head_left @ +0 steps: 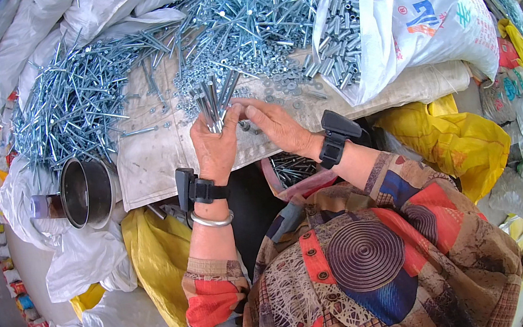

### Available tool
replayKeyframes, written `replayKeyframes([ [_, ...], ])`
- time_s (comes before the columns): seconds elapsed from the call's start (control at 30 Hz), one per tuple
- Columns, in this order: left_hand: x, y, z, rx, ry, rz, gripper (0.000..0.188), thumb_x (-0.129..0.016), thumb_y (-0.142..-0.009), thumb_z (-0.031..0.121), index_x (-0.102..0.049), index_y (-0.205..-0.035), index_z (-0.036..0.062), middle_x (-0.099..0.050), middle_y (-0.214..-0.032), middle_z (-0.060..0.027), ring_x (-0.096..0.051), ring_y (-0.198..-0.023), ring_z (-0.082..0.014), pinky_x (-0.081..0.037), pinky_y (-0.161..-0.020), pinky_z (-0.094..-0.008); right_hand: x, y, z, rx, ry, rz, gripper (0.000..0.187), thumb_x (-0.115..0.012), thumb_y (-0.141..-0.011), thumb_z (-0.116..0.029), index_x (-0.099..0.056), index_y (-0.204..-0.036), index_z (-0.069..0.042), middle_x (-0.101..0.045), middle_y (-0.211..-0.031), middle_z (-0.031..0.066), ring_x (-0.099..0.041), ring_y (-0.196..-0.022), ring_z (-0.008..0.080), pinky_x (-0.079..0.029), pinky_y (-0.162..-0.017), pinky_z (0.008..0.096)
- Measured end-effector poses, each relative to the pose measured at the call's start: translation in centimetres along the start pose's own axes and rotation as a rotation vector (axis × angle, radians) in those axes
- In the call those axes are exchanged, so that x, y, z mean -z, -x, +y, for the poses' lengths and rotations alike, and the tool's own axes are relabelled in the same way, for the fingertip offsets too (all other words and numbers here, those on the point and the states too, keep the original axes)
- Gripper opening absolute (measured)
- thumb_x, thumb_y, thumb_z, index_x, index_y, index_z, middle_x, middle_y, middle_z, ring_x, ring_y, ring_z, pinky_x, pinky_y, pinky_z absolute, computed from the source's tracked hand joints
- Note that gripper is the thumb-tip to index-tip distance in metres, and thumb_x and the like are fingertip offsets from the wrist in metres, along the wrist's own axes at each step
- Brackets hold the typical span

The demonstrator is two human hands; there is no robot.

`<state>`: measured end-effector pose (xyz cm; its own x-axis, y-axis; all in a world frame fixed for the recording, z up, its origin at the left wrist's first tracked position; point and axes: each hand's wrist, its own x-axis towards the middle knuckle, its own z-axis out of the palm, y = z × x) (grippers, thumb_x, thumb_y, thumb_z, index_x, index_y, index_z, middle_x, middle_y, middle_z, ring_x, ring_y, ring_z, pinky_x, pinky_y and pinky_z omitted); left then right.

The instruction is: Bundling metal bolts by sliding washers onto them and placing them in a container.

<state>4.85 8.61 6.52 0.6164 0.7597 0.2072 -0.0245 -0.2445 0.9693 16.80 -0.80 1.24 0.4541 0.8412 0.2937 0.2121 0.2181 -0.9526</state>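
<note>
My left hand point(214, 149) is closed round an upright bunch of metal bolts point(215, 98), whose ends fan out above the fingers. Close beside it, my right hand point(278, 128) has its thumb and fingers pinched together at the left thumb; what they hold, if anything, is too small to tell. Just beyond the hands lie a heap of small nuts point(205, 70) and scattered washers point(281, 88) on a beige cloth point(152, 149). Metal sleeves point(338, 35) spill from the mouth of a white woven sack point(427, 13) at the right.
Long bolts are heaped at the left point(69, 103), with another metal heap point(254, 14) behind. A dark round pot point(86, 191) stands at the cloth's left edge. Below the hands sits a pink-rimmed container point(298, 188) of bolts. Yellow sacks point(449, 140) flank the work surface.
</note>
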Motion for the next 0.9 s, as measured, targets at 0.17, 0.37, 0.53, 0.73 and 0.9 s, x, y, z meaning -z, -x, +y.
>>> replayKeyframes([
  [0.17, -0.4, 0.0, 0.1, 0.005, 0.026, -0.013, 0.02, -0.075, -0.087, 0.017, -0.065, -0.09, -0.0002, -0.067, -0.079, -0.0013, -0.057, -0.073, -0.0072, -0.047, -0.066, -0.0261, 0.8, -0.1, -0.3, -0.066, 0.011, 0.078, 0.055, -0.04, -0.102, -0.046, -0.051, -0.133, -0.002, -0.067, -0.09, 0.0124, -0.063, -0.089, 0.0204, -0.047, -0.085, 0.0338],
  [0.37, -0.1, 0.0, -0.3, -0.01, 0.012, -0.01, 0.018, -0.074, -0.087, 0.015, -0.065, -0.091, -0.0005, -0.067, -0.08, -0.001, -0.057, -0.073, -0.0071, -0.047, -0.066, -0.0257, 1.1, -0.3, -0.9, -0.112, 0.001, 0.075, 0.059, -0.041, -0.102, -0.048, -0.047, -0.137, -0.001, -0.066, -0.091, 0.0125, -0.062, -0.088, 0.0216, -0.047, -0.085, 0.033],
  [0.53, 0.0, -0.1, -0.1, -0.023, -0.125, 0.0, 0.018, -0.074, -0.087, 0.015, -0.065, -0.092, -0.0002, -0.066, -0.08, -0.0007, -0.056, -0.073, -0.0067, -0.046, -0.065, -0.0256, 0.5, -0.2, -0.7, -0.083, 0.016, 0.071, 0.057, -0.042, -0.102, -0.045, -0.045, -0.139, -0.001, -0.065, -0.09, 0.0139, -0.063, -0.086, 0.0225, -0.048, -0.082, 0.0342],
  [0.73, -0.2, 0.0, 0.0, 0.016, 0.002, -0.009, 0.019, -0.075, -0.086, 0.015, -0.065, -0.091, 0.0002, -0.065, -0.079, -0.0002, -0.056, -0.073, -0.0066, -0.046, -0.065, -0.0256, 0.3, -0.1, -0.5, -0.08, 0.024, 0.081, 0.058, -0.043, -0.101, -0.045, -0.043, -0.14, -0.003, -0.064, -0.093, 0.0152, -0.063, -0.085, 0.0225, -0.049, -0.081, 0.0338],
  [0.9, -0.3, -0.1, -0.1, -0.013, 0.003, -0.007, 0.018, -0.075, -0.086, 0.015, -0.065, -0.09, 0.0008, -0.065, -0.079, 0.0009, -0.054, -0.072, -0.0057, -0.045, -0.064, -0.0244, 0.4, 0.0, -0.4, -0.027, 0.021, 0.086, 0.058, -0.044, -0.101, -0.046, -0.044, -0.14, -0.004, -0.062, -0.088, 0.0137, -0.062, -0.083, 0.0221, -0.048, -0.079, 0.0337],
])
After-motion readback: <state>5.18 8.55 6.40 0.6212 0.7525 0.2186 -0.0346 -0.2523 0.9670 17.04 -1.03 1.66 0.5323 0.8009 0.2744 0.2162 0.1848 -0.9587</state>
